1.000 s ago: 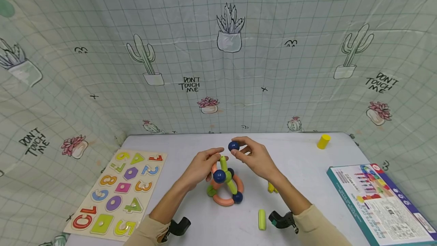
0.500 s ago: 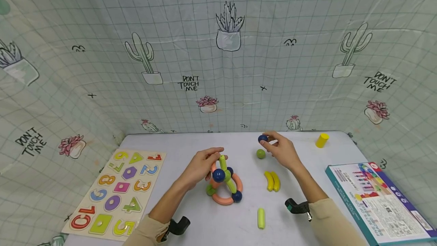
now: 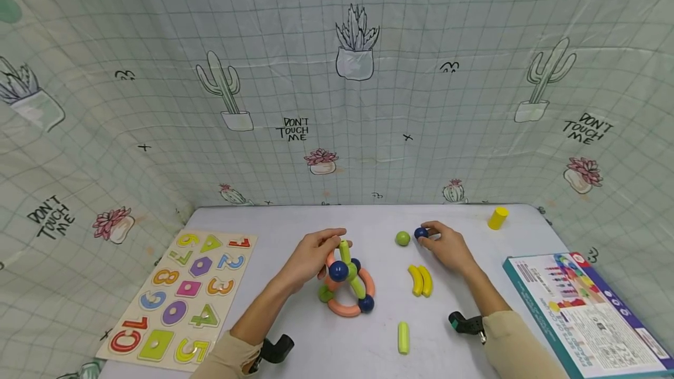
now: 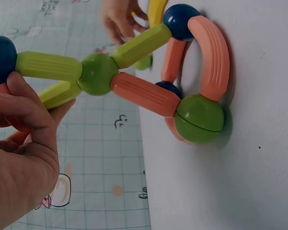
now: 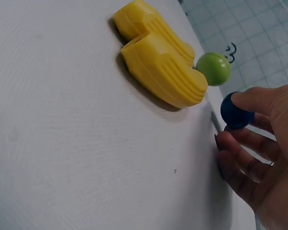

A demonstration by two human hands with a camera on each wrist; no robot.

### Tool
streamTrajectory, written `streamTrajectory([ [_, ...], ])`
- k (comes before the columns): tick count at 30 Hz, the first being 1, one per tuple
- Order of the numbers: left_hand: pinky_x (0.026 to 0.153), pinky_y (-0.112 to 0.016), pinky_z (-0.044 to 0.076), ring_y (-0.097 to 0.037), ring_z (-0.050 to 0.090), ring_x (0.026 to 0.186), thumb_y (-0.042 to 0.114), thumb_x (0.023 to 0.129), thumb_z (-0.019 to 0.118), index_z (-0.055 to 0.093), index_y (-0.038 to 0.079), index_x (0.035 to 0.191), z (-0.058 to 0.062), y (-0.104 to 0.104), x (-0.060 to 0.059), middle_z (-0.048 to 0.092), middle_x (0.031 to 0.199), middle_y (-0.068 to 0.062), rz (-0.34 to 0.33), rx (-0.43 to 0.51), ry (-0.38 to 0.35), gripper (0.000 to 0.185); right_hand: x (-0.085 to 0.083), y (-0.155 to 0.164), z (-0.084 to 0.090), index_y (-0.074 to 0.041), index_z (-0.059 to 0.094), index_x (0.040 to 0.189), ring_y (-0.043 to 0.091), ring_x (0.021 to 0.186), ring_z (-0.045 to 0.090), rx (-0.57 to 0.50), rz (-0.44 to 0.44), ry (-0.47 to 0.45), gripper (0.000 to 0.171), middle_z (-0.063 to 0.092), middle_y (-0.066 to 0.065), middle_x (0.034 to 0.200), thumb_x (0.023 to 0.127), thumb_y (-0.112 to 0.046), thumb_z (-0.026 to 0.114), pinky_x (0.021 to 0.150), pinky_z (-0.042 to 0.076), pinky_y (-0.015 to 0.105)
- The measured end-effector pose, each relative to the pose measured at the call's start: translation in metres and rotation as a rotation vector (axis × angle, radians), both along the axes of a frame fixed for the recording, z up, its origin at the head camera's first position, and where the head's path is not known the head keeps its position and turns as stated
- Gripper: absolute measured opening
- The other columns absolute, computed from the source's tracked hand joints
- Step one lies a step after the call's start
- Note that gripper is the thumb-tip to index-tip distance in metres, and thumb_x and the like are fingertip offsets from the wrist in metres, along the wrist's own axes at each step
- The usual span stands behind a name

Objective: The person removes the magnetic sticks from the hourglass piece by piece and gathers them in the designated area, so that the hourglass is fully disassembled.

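Bench point(image 3: 295, 221): rod-and-ball build point(image 3: 347, 285) unmoved at centre, left hand point(image 3: 310, 256) still with its grip pinching the top of the upright green rod point(image 3: 344, 249). Right hand point(image 3: 447, 250) has carried the dark blue ball point(image 3: 420, 233) off the build's top to the right and down to the bench beside the green ball point(image 3: 402, 238), behind the two yellow curved pieces point(image 3: 420, 279). Fingertips still pinch it, so my read is the ball is being parked, not attached.

A pale grey, smooth worktop point(image 3: 295, 221) fills the lower middle of the frame; behind and to both sides hangs a light green gridded cloth backdrop point(image 3: 158, 45) printed with cacti, potted succulents and "DON'T TOUCH ME"; light is even.
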State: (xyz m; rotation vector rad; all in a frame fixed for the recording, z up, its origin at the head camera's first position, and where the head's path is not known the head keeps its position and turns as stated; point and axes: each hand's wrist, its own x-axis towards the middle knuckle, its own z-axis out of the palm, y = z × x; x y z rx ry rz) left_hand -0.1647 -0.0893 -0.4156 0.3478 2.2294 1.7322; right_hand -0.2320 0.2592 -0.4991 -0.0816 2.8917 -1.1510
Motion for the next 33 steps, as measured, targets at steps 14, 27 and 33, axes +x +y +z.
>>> streamTrajectory([
  [14, 0.045, -0.022, 0.039, -0.013, 0.038, 0.044, 0.029, 0.108, 0.048, 0.052, 0.008, 0.146, -0.0023, -0.0003, -0.0001, 0.069, 0.127, -0.011, 0.001, 0.002, 0.002, 0.043, 0.0034, -0.0041, -0.0052, -0.003, 0.057, 0.135, 0.027, 0.097, 0.066, 0.040, 0.010, -0.019, 0.045, 0.065, 0.019, 0.121, 0.097, -0.023, 0.068, 0.071, 0.054, 0.034],
  [27, 0.045, -0.021, 0.038, -0.010, 0.039, 0.043, 0.029, 0.108, 0.047, 0.053, 0.009, 0.146, -0.0018, -0.0005, 0.0013, 0.069, 0.127, -0.010, 0.004, -0.011, 0.007, 0.043, 0.0043, -0.0064, -0.0026, -0.004, 0.056, 0.138, 0.028, 0.098, 0.064, 0.044, 0.019, -0.028, 0.048, 0.064, 0.020, 0.123, 0.097, -0.027, 0.068, 0.073, 0.054, 0.034],
  [33, 0.044, -0.021, 0.037, -0.010, 0.039, 0.042, 0.028, 0.108, 0.047, 0.053, 0.010, 0.146, -0.0024, -0.0007, 0.0013, 0.070, 0.126, -0.009, 0.004, -0.019, 0.016, 0.042, 0.0049, -0.0050, -0.0018, -0.004, 0.055, 0.139, 0.029, 0.100, 0.065, 0.040, 0.030, -0.028, 0.050, 0.064, 0.020, 0.123, 0.096, -0.027, 0.068, 0.075, 0.055, 0.036],
])
